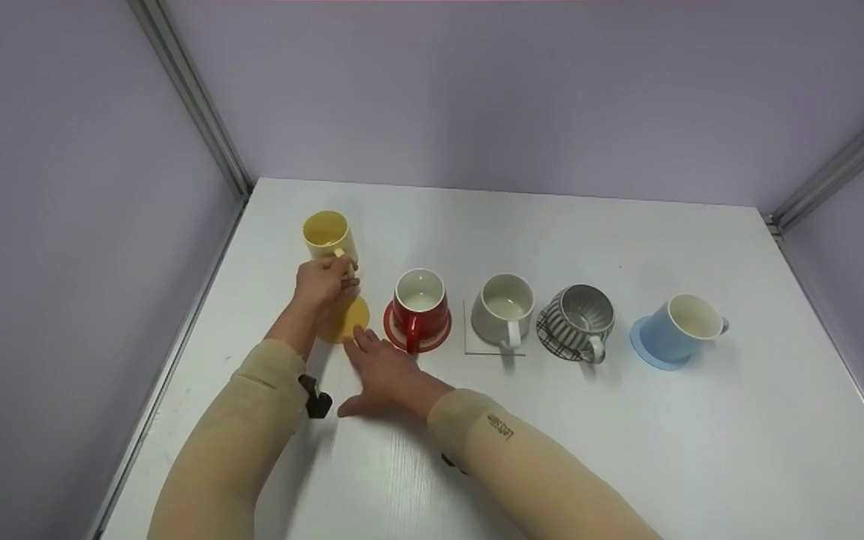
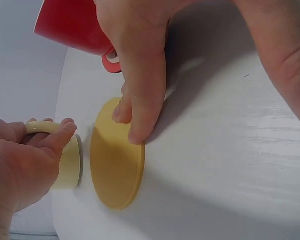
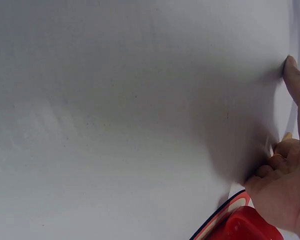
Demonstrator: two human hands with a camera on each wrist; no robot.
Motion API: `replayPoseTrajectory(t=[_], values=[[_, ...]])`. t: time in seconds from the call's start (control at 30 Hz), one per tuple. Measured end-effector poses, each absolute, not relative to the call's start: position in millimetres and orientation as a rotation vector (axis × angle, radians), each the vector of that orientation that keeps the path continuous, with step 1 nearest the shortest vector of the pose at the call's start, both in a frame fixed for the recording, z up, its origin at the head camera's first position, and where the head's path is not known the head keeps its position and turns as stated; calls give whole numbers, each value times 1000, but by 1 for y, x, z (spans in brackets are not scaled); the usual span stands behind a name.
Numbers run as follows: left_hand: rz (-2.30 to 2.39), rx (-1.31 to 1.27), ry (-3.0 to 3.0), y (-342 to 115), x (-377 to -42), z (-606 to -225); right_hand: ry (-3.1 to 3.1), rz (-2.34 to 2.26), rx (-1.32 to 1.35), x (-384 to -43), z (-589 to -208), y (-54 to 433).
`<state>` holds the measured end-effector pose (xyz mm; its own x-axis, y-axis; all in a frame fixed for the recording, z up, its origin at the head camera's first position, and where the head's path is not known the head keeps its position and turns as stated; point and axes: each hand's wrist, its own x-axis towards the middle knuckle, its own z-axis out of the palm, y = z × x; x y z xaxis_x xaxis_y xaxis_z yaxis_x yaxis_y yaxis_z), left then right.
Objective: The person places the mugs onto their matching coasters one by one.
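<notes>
My left hand (image 1: pixel 319 282) grips the handle of a pale yellow mug (image 2: pixel 69 165), which stands at the back left of the table. Just in front of that mug lies a round yellow coaster (image 1: pixel 349 319). The spread fingers of my right hand (image 1: pixel 385 369) touch the coaster's near right edge; in the left wrist view its fingertips rest on the coaster (image 2: pixel 115 175). To the right of the coaster a red mug (image 1: pixel 422 304) with a white inside stands on a red round coaster (image 1: pixel 439 341). The right wrist view mostly shows white tabletop, with part of the right hand (image 3: pixel 285 190).
Farther right stand a white mug (image 1: pixel 503 311) on a square white coaster (image 1: pixel 481 347), a grey striped mug (image 1: pixel 571 330) on a patterned coaster (image 1: pixel 548 341), and a light blue mug (image 1: pixel 672 334) on a blue coaster (image 1: pixel 642 349). Pale walls enclose the table.
</notes>
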<state>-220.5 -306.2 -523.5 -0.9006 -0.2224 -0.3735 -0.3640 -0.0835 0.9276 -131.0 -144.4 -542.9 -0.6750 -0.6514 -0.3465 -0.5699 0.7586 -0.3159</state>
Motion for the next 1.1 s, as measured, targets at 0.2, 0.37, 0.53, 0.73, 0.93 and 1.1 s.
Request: replayPoseTrajectory(t=[0.2, 0.37, 0.53, 0.73, 0.93, 1.1], values=[[2054, -645, 2089, -311, -215, -516, 2488, -249, -895, -131, -544, -145], [2030, -624, 2089, -313, -212, -509, 2478, -265, -886, -132, -543, -144], [2015, -589, 2096, -312, -209, -501, 2455, -320, -865, -133, -542, -142], [2008, -569, 2108, -309, -206, -496, 2452, -321, -840, -135, -544, -141], [2030, -516, 2117, -307, -200, -494, 2483, -256, -881, -137, -545, -142], [2027, -505, 2125, -309, -195, -494, 2467, -270, -858, -138, -546, -143]])
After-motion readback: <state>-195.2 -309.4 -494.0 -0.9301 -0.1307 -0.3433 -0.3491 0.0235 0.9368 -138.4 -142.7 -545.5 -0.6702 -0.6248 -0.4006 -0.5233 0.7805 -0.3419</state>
